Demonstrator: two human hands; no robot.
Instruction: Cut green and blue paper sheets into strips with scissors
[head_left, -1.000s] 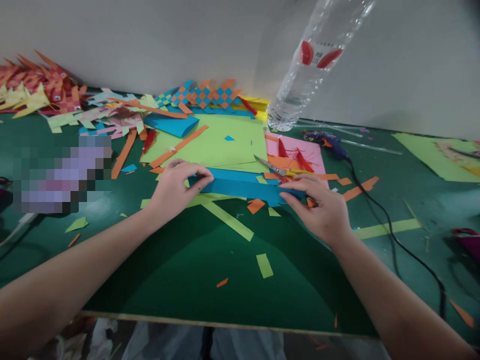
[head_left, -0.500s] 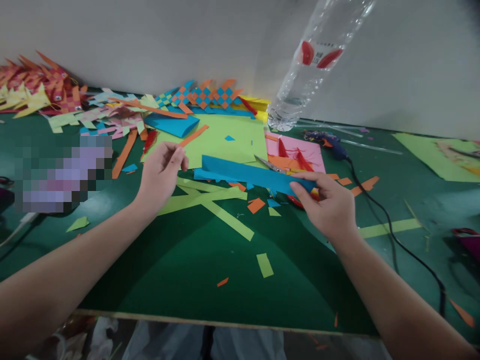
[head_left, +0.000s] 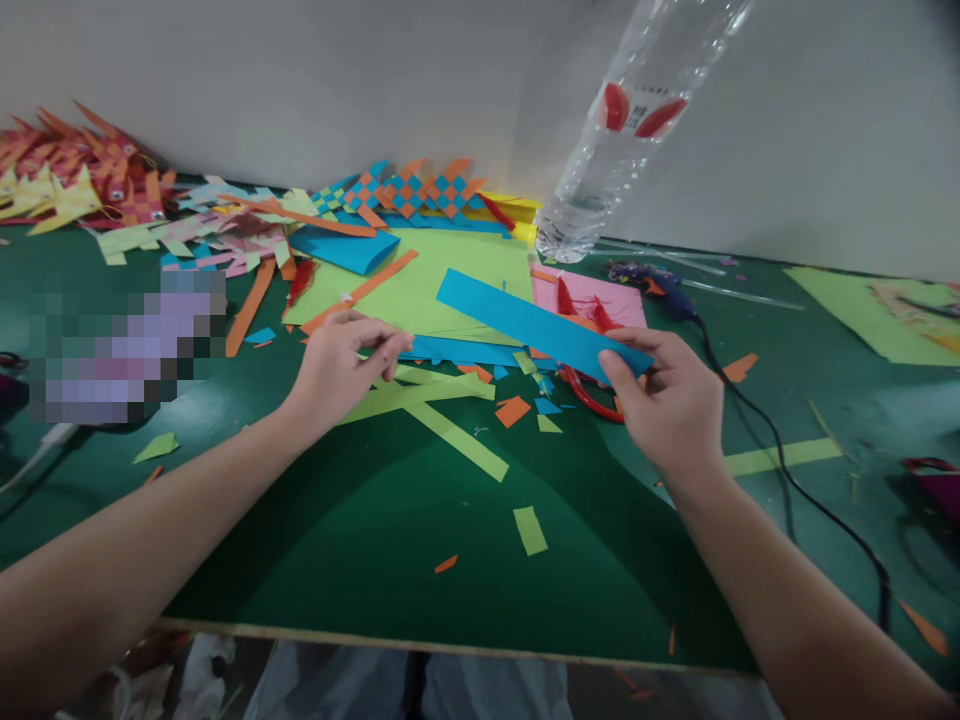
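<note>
— Blue strip (head_left: 536, 325): where is it kept?
— Off the table (head_left: 360, 540), pinched at its near end by the right hand (head_left: 671, 405), slanting up-left. Nothing is gripped by the left hand (head_left: 337, 365); its fingers are curled loosely beside green strips (head_left: 420, 395).
— Scissors (head_left: 589, 390)?
— Left just under the right hand.

A clear plastic bottle with a red-marked label (head_left: 637, 120) leans against the pale wall at the far right of the green table (head_left: 360, 520). Woven paper pieces in blue, orange and pink (head_left: 225, 215) lie heaped at the far left. A blue glue gun (head_left: 651, 278) trails its black cord (head_left: 787, 470) toward the near right, with light green paper strips (head_left: 457, 440) scattered mid-table.
</note>
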